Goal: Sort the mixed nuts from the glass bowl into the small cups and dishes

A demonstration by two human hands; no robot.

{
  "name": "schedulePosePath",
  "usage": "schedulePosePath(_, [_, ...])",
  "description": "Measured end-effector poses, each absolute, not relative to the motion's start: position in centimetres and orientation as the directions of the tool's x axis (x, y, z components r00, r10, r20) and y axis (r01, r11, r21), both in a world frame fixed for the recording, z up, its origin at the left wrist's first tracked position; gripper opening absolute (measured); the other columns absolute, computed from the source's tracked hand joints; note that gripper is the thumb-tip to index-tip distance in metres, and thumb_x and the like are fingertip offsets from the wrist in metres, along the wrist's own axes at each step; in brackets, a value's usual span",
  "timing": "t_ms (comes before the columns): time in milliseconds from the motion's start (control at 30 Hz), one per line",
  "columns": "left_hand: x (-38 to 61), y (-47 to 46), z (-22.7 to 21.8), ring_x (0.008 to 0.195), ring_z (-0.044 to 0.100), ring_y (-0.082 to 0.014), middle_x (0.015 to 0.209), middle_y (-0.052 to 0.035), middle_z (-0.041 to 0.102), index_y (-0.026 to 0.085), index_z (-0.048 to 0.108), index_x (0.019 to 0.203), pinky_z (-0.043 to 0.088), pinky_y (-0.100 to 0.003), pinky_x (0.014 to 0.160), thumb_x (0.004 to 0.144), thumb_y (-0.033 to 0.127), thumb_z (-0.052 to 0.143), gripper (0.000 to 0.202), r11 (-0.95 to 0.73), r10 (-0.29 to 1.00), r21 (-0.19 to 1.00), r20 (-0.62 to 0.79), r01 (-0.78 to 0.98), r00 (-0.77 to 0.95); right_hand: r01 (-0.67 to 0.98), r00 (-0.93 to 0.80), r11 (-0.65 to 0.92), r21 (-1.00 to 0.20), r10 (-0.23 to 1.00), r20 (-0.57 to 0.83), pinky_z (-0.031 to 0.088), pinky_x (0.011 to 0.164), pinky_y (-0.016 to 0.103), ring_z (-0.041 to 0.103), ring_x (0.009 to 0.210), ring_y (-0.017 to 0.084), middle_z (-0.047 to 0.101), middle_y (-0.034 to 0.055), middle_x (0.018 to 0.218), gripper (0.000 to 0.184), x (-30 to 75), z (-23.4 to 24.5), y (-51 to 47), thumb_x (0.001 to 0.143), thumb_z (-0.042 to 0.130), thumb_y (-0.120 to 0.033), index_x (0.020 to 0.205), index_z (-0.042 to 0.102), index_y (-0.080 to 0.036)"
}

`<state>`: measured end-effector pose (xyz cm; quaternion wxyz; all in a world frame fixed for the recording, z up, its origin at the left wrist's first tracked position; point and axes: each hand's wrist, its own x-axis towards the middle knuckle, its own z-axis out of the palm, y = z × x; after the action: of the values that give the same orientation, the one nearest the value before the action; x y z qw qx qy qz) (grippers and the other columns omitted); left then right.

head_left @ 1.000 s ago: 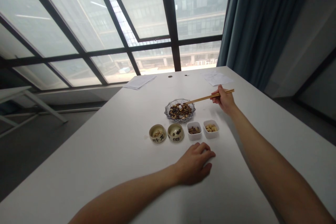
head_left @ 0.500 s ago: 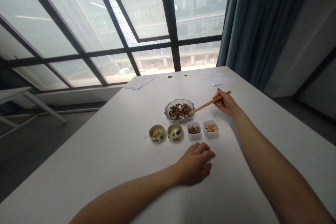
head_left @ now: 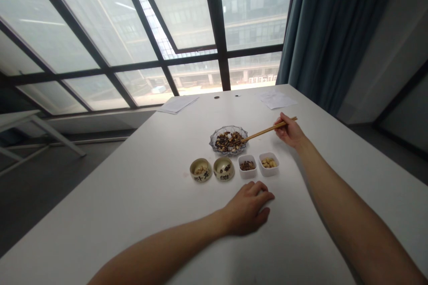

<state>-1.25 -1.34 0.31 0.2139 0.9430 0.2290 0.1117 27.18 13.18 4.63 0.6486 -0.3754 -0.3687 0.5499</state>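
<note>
My right hand (head_left: 288, 130) grips a pair of wooden chopsticks (head_left: 264, 132), their tips in the right side of a scalloped glass bowl (head_left: 213, 145). Mixed dark and pale dried pieces (head_left: 229, 141) fill that bowl. Whether the tips pinch a piece is too small to tell. My left hand (head_left: 249, 209) rests on the table, fingers loosely apart, holding nothing. Just beyond it stand a white square dish (head_left: 248, 175) of dark brown pieces and another white dish (head_left: 269, 172) of pale yellow pieces. Further left are two round ceramic bowls with dark lettering, one (head_left: 201, 178) holding pale pieces, the other (head_left: 223, 176) a few dark ones.
Everything stands on a white table (head_left: 160, 196). Paper sheets (head_left: 178, 104) lie at its far left, and more paper (head_left: 278, 100) at the far right. Behind are large windows and a blue curtain (head_left: 314, 31). Another white table (head_left: 20, 118) stands at the left.
My right hand has shifted slightly right, drawing the chopstick tips up and right toward the glass bowl's rim. My left hand has stayed in place.
</note>
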Motion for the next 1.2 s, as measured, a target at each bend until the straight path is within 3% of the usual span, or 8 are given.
schedulePosePath(200, [-1.3,-1.3,0.3,0.116,0.058,-0.0251,0.130,-0.0097,0.060,0.024,0.059,0.134,0.048,-0.042,0.110,0.095,0.028,0.055,0.039,-0.803,0.480,0.455,0.112,0.384,0.870,-0.400,0.205,0.196,-0.895,0.971,0.121,0.050,0.039,0.017,0.065,0.044,0.012,0.069,0.0049,0.054,0.044,26.6,4.1,14.0,0.097,0.068,-0.050,0.066,0.065,-0.019])
schedulePosePath(367, [-1.3,-1.4,0.3,0.116,0.057,-0.0254,0.131,-0.0098,0.060,0.024,0.059,0.134,0.048,-0.042,0.110,0.095,0.029,0.054,0.039,-0.801,0.486,0.452,0.108,0.392,0.868,-0.274,0.261,0.263,-0.925,0.946,0.191,0.055,0.040,0.020,0.073,0.050,0.019,0.074,0.0099,0.060,0.050,25.4,4.1,14.3,0.089,0.075,-0.062,0.070,0.069,-0.016])
schedulePosePath(500, [-1.2,-1.4,0.3,0.115,0.057,-0.0254,0.131,-0.0099,0.060,0.024,0.059,0.134,0.049,-0.042,0.109,0.095,0.029,0.054,0.040,-0.807,0.479,0.449,0.116,0.384,0.870,0.006,0.251,0.385,-0.923,0.893,0.374,0.054,0.039,0.021,0.072,0.046,0.020,0.070,0.0082,0.054,0.059,24.1,5.2,14.1,0.075,0.079,-0.074,0.067,0.070,-0.016])
schedulePosePath(600, [-1.2,-1.3,0.2,0.115,0.057,-0.0253,0.130,-0.0097,0.060,0.024,0.059,0.134,0.049,-0.042,0.110,0.095,0.029,0.054,0.039,-0.808,0.478,0.446,0.114,0.385,0.871,0.066,0.190,0.402,-0.913,0.893,0.407,0.054,0.041,0.022,0.069,0.045,0.018,0.069,0.0069,0.052,0.054,23.2,6.2,13.6,0.071,0.086,-0.068,0.068,0.072,-0.015])
schedulePosePath(833, [-1.2,-1.3,0.0,0.115,0.058,-0.0252,0.130,-0.0095,0.061,0.024,0.059,0.134,0.048,-0.042,0.110,0.095,0.028,0.054,0.039,-0.813,0.476,0.441,0.128,0.380,0.870,0.268,0.007,0.408,-0.873,0.905,0.425,0.054,0.049,0.024,0.066,0.049,0.016,0.070,0.0051,0.056,0.042,22.0,7.5,12.1,0.082,0.081,-0.056,0.072,0.073,-0.016])
schedulePosePath(1200, [-1.3,-1.3,0.2,0.115,0.058,-0.0254,0.130,-0.0102,0.060,0.023,0.059,0.134,0.048,-0.043,0.110,0.096,0.029,0.054,0.039,-0.812,0.474,0.445,0.124,0.378,0.872,0.343,-0.063,0.427,-0.837,0.899,0.434,0.051,0.052,0.025,0.066,0.055,0.017,0.071,0.0055,0.059,0.046,21.8,6.3,12.4,0.088,0.073,-0.060,0.073,0.071,-0.017])
